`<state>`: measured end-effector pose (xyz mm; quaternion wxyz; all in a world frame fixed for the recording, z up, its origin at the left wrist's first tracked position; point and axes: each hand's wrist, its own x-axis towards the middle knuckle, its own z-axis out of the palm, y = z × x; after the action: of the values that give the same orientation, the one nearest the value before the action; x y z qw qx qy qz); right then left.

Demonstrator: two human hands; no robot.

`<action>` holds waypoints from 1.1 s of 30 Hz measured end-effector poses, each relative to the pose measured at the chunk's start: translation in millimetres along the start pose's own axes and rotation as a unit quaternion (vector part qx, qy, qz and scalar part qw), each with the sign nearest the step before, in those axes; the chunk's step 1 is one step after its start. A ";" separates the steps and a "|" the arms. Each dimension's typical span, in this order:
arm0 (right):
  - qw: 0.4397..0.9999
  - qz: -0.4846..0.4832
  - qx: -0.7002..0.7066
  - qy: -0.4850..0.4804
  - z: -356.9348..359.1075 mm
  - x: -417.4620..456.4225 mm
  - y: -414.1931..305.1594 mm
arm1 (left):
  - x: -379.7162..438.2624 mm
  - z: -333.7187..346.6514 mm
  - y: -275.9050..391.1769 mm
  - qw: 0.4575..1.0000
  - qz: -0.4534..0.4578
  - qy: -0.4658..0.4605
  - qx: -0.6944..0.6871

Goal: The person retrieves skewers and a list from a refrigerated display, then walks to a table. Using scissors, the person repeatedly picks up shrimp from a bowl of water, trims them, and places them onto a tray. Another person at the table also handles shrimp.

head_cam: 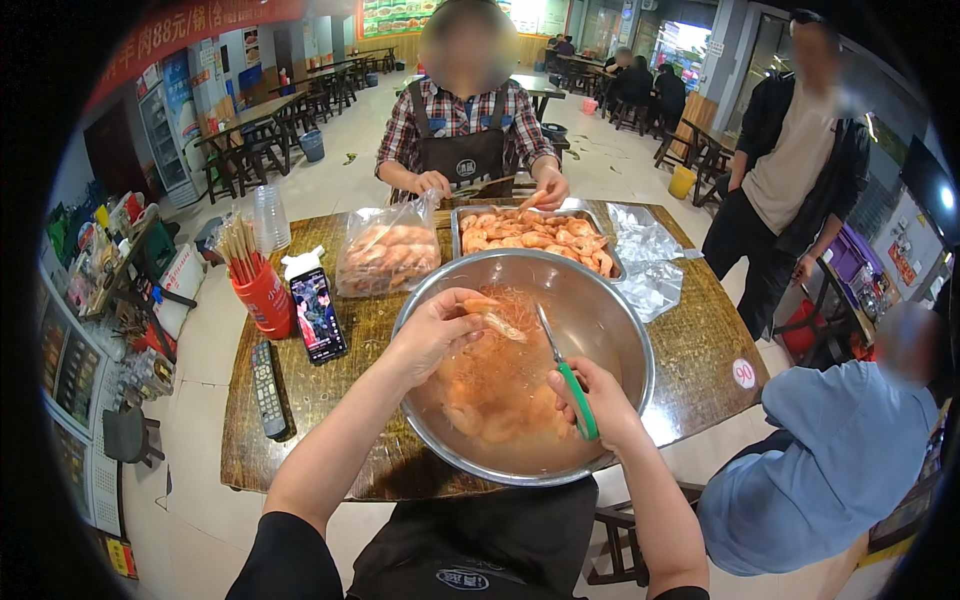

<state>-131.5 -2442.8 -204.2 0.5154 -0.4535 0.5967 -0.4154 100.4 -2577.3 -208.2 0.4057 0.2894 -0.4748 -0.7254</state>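
My left hand [442, 334] pinches a shrimp [501, 324] over the left half of a large steel bowl [645, 352]. My right hand [596, 401] grips scissors with green handles [576, 401] above the bowl's right side, their narrow blades pointing up and away from me. Cloudy orange water fills the lower bowl, with shrimp [480, 420] under it and thin feelers floating near the far side. Behind the bowl lies a steel tray [619, 271] heaped with shrimp. To its left is a clear plastic bag [390, 255] of more shrimp.
On the wooden table [720, 337] stand a red holder of skewers [262, 300], a propped phone [317, 315], a remote control [268, 390], stacked plastic cups [271, 219] and crumpled plastic film [649, 259]. A person opposite holds a shrimp above the tray. Two other people are at the right.
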 end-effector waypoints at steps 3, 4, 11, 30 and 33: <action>0.994 -0.080 -0.058 0.041 0.8 0.0 3.1 | 3.8 -1.2 5.9 0.999 0.023 -0.021 -0.011; 0.996 -0.065 -0.054 0.042 2.5 -2.0 0.3 | 4.2 -2.1 7.9 0.999 0.024 -0.026 -0.014; 0.978 -0.106 -0.151 0.094 10.9 -9.5 -5.0 | 6.8 -1.6 15.4 0.999 0.012 0.007 0.045; 0.989 0.007 0.105 0.104 -0.9 -2.9 -3.9 | 206.0 -36.2 10.7 0.858 0.102 0.136 0.486; 0.982 0.005 0.161 0.099 -14.2 -10.3 -5.8 | 127.2 21.2 18.9 0.821 0.152 -0.020 0.550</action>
<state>-144.4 -2433.8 -194.4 0.5217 -0.3181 0.5725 -0.5466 25.2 -2681.7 -187.0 0.2743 0.3739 -0.8411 -0.2784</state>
